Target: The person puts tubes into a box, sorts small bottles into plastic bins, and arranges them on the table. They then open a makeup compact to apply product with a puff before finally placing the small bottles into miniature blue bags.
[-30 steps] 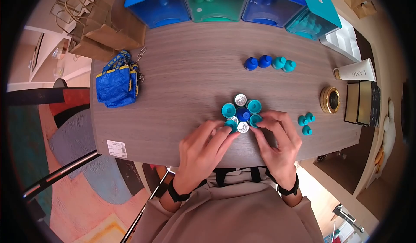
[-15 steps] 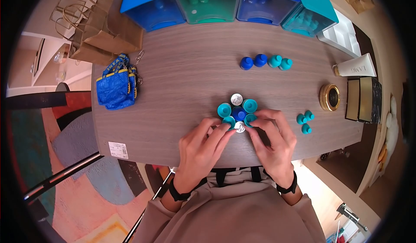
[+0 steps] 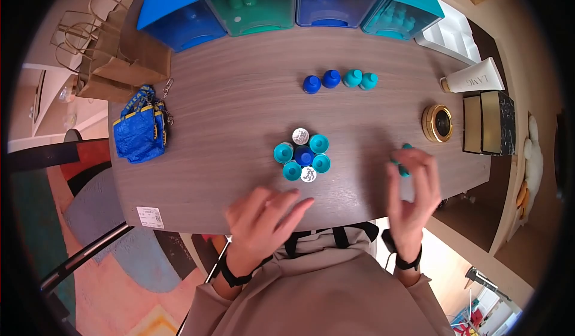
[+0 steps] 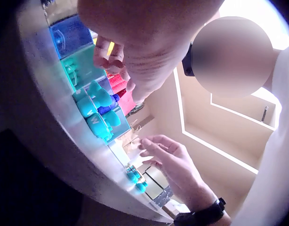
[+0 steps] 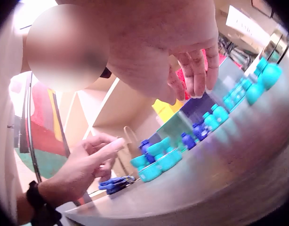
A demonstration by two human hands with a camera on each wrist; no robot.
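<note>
A ring of small teal bottles, hollow ends up, and round white discs with a printed picture surrounds a blue bottle on the table. My left hand hovers at the near side of this ring, fingers loosely spread and holding nothing. Over at the right, my right hand is above a few small teal bottles, partly covering them from above. In the right wrist view its fingers hang loosely bent with nothing between them, and the teal bottles stand below.
Two blue bottles and two teal ones stand in a row farther back. Coloured bins line the far edge. A blue bag and paper bags sit left; a gold-rimmed jar, white tube and box right.
Both hands have let go of the teal bottles in the ring. My left hand has drawn back toward me; my right hand has moved right, over the small teal bottles. The head view has shifted.
</note>
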